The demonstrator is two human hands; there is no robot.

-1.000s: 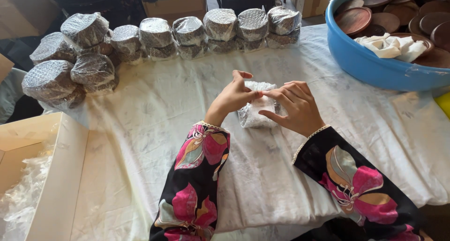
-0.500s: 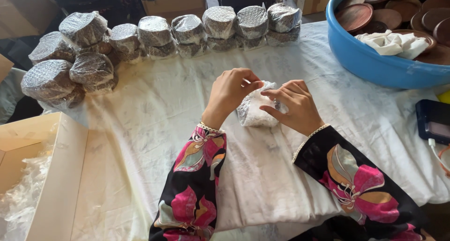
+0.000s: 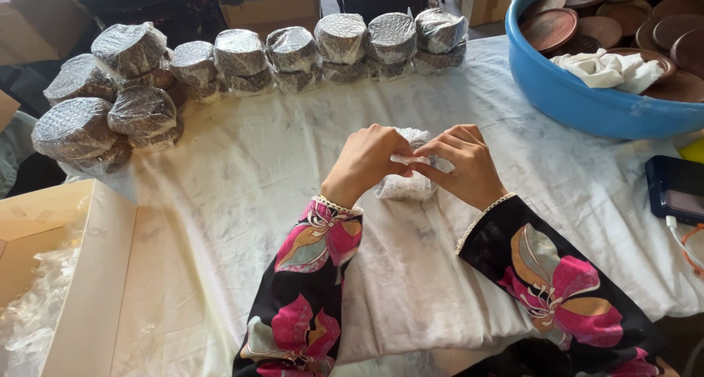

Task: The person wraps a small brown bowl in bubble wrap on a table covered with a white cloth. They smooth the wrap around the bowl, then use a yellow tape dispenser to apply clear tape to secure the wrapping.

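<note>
A small bundle in clear bubble wrap (image 3: 405,186) lies on the white cloth (image 3: 242,201) in the middle of the table. My left hand (image 3: 364,160) grips its left side and pinches the wrap at the top. From the right, my right hand (image 3: 463,164) presses on it, fingertips meeting the left hand's over the bundle. Most of the bundle is hidden under both hands. Both sleeves are black with pink flowers.
Several bubble-wrapped round packs (image 3: 242,53) line the far edge and pile at the left (image 3: 77,127). A blue tub (image 3: 587,102) of brown wooden discs and a white rag stands far right. An open cardboard box (image 3: 81,274) sits near left. A dark phone (image 3: 678,190) lies at right.
My left hand has come down over the bundle, and both hands have closed together on top of it. The view shifted slightly.
</note>
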